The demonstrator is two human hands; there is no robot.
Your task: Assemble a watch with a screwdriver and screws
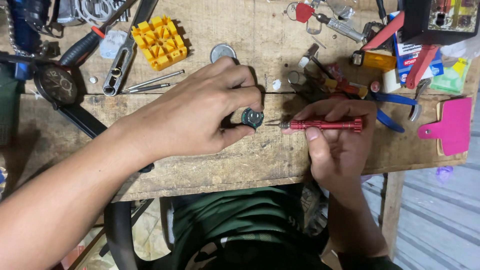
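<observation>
Left hand (pixel 200 112) pinching small round green watch part (pixel 252 118), right hand (pixel 336 135) gripping thin red metal screwdriver (pixel 320 124); next, tip gently in.

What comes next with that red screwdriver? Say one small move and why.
Probably ease the red screwdriver tip leftward onto the small round watch part. The left hand pinches that part against the wooden bench, while the right hand holds the tip level just short of its edge.

bench: worn wooden workbench (pixel 210 165), pretty cluttered
top left: yellow plastic holder block (pixel 160 42), black wristwatch (pixel 56 85)
right side: pink scraper (pixel 452 126), blue-handled pliers (pixel 395 107)
near the middle: round metal case back (pixel 222 51)
</observation>
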